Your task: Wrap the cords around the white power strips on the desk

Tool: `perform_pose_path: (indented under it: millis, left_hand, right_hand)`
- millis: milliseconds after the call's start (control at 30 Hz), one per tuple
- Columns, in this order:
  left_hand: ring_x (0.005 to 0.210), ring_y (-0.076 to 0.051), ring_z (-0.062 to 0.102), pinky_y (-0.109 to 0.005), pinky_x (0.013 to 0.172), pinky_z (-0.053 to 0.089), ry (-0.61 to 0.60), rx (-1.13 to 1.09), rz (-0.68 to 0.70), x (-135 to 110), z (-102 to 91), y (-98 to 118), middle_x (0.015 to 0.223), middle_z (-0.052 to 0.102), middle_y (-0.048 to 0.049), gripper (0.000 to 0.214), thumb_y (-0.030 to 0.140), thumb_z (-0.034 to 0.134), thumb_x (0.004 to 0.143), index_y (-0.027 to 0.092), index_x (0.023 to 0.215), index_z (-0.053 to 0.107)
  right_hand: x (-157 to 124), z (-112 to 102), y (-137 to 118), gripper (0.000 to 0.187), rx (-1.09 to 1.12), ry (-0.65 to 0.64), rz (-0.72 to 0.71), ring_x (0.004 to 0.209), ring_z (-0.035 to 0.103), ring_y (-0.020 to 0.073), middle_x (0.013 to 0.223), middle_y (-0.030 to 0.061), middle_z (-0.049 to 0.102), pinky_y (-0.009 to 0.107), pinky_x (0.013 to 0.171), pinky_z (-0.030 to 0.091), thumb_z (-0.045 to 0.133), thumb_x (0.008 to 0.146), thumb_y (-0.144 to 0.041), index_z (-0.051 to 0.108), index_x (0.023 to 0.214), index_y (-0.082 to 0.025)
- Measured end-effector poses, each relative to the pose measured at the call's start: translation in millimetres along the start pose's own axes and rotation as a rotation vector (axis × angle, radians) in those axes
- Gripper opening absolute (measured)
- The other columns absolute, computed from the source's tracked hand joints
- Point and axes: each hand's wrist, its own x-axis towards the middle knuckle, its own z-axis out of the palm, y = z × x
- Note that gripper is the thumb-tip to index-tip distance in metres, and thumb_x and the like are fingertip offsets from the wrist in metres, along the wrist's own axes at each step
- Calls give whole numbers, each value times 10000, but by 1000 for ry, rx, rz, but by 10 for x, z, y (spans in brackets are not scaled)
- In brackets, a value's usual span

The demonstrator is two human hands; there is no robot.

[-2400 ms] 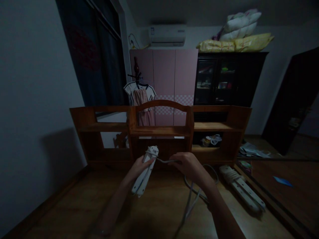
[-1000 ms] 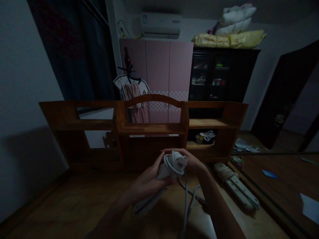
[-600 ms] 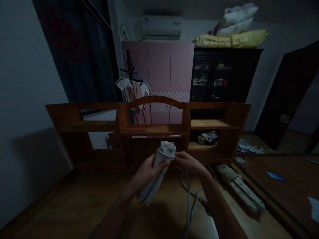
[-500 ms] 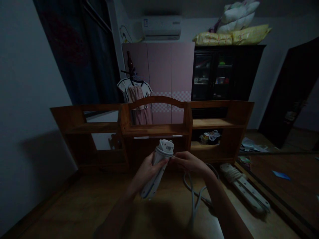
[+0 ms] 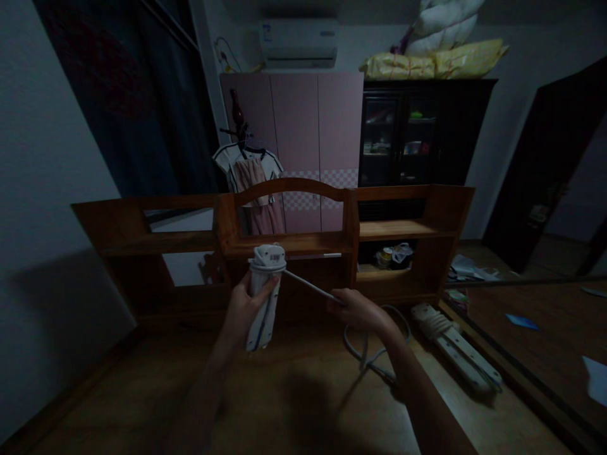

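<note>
My left hand (image 5: 243, 306) is closed around a white power strip (image 5: 262, 296), held upright above the wooden desk (image 5: 303, 404). A few turns of its white cable (image 5: 308, 285) circle the strip's top end. From there the cable runs taut to my right hand (image 5: 356, 311), which pinches it. Below that hand the rest of the cable (image 5: 367, 354) loops loosely on the desk. The room is dim.
A second white power strip (image 5: 458, 349) with its cord wound round it lies on the desk at the right. A wooden shelf unit (image 5: 294, 243) stands along the desk's back edge. Behind are a pink wardrobe (image 5: 303, 139), a dark cabinet (image 5: 417, 133) and hanging clothes (image 5: 249, 174).
My hands have moved apart: the left one carried the strip to the left and more upright, and the cable between the strip and my right hand is now stretched straight.
</note>
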Motion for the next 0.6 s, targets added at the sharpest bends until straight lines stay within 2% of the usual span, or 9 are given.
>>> perform_pose_path:
  millis: [100,167,267,400,600]
  left_hand:
    - [1022,-252,606,-341,926,426,168,70,43,85,-164,-31,1088,673,-85,553,513,656,728,165,1155,598]
    - [1043,-246,598,-344,951,406,197,109,59,122,-241,-63,1112,665,-75,541,505,657,730,187,1164,595]
    - [1047,-244,596,-344,948,403,182,124,62,141,-271,-102,1126,659,-74,533,507,642,741,194,1169,589]
    - [1013,-248,604,-325,902,421,137,191,94,107,-162,-110,1101,666,-73,513,516,622,750,177,1135,597]
    - [965,-248,626,-291,805,442,68,347,122,-24,148,-133,1050,674,-79,508,521,566,794,198,1187,553]
  right_hand:
    - [-72,-109,-206,150,-207,207,-12,704,607,157,768,52,661,229,575,313,450,921,-242,588,922,-183]
    - [-116,-180,-373,171,-249,288,-70,720,625,169,769,47,668,233,594,322,447,942,-307,581,955,-201]
    - [-185,-258,-578,229,-183,365,-189,762,639,163,819,35,681,224,645,356,443,945,-388,598,968,-221]
    - [-280,-304,-726,257,-99,432,-264,754,638,143,864,32,688,214,661,377,423,956,-378,620,1004,-220]
    - [-380,-324,-872,271,-88,357,-340,765,633,145,872,48,687,212,666,395,421,955,-374,633,1032,-224]
